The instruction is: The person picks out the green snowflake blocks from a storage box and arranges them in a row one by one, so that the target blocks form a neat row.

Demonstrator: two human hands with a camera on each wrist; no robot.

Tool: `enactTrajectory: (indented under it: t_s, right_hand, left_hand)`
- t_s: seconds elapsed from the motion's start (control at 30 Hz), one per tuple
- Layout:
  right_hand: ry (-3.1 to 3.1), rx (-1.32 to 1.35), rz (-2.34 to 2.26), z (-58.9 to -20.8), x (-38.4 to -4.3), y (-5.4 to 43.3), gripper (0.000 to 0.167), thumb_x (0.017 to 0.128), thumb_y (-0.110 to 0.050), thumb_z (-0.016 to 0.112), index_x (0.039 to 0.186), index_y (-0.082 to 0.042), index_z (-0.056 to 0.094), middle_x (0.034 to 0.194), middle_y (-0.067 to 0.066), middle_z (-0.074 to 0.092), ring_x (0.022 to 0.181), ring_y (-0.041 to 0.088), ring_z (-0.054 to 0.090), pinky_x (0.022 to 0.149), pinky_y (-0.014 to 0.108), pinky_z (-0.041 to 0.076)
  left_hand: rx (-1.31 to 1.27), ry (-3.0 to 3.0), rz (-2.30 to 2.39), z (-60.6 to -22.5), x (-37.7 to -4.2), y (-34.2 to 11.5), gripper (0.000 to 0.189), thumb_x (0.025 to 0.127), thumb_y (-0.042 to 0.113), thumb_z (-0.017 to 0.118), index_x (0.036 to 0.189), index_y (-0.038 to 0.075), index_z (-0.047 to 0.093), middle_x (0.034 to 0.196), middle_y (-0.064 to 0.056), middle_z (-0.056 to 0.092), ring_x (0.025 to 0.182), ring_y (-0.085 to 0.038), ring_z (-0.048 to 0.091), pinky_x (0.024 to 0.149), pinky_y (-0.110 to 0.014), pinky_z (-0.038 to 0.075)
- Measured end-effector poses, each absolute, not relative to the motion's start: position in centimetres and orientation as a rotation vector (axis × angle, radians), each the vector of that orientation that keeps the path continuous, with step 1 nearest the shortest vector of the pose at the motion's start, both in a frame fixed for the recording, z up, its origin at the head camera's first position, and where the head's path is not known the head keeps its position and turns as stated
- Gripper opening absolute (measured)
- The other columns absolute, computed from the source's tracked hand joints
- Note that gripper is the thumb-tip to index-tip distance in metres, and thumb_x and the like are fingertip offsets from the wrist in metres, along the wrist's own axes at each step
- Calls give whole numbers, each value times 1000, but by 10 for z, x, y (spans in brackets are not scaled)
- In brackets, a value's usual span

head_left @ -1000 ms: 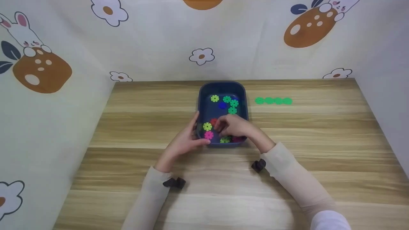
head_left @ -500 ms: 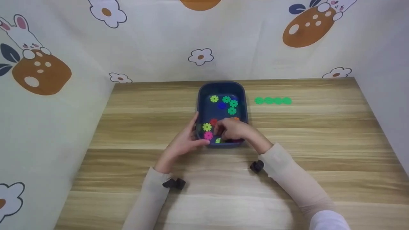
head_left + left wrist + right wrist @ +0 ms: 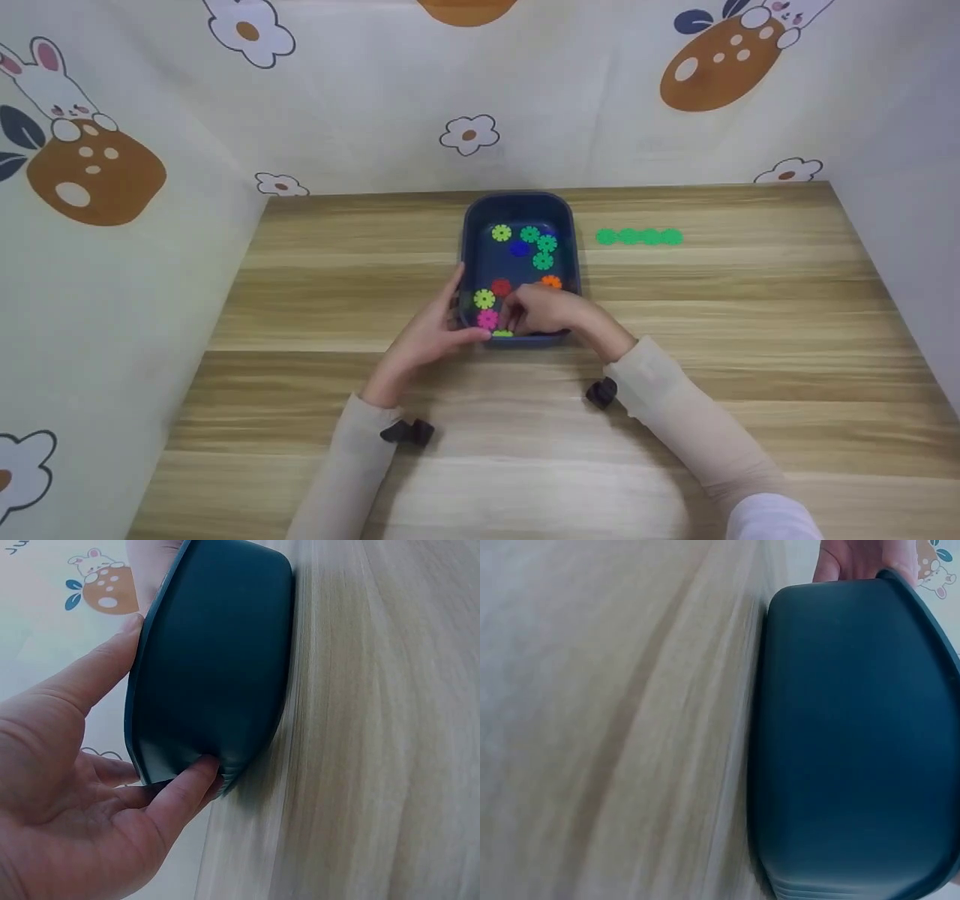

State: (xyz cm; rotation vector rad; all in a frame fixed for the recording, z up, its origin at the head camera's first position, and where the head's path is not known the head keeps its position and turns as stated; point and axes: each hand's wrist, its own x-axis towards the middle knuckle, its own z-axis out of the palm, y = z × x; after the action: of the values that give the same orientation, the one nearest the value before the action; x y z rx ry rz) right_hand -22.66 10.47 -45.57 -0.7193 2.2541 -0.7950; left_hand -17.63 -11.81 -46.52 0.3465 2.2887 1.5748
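One lime disc (image 3: 502, 334) has shifted toward the left hand (image 3: 429, 337).

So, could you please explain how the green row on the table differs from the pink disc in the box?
Number: the green row shows four discs side by side; the pink disc is just one.
Place: the green row lies on the table, while the pink disc is inside the box.
Colour: the row is green, the disc pink.
Both have round shapes.
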Motion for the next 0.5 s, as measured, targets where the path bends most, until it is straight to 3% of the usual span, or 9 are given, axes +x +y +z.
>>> enactTrajectory:
  t_s: [0.13,0.33,0.5]
  right_hand:
    - [2260,-749,-790,-457,-227,104,22,88,3,62,106,-4,72,97,8,72,83,14,61,82,30,56]
    - [2264,-803,-777,-459,-228,104,9,90,-5,68,95,-8,75,96,6,74,82,13,62,84,33,58]
    - [2263,-824,-811,-458,-227,104,17,90,-1,67,105,-7,73,100,7,74,85,14,64,86,33,58]
  left_hand:
    - [345,2281,1578,-464,-175,-118,108,85,20,80,162,18,4,164,-23,21,142,-39,42,109,-47,48]
    - [343,2294,1565,-464,-176,-118,109,85,22,80,162,19,4,165,-21,20,144,-39,40,110,-47,47]
    - [352,2308,1568,-465,-176,-117,107,85,17,79,162,16,4,166,-20,18,145,-37,38,111,-46,45]
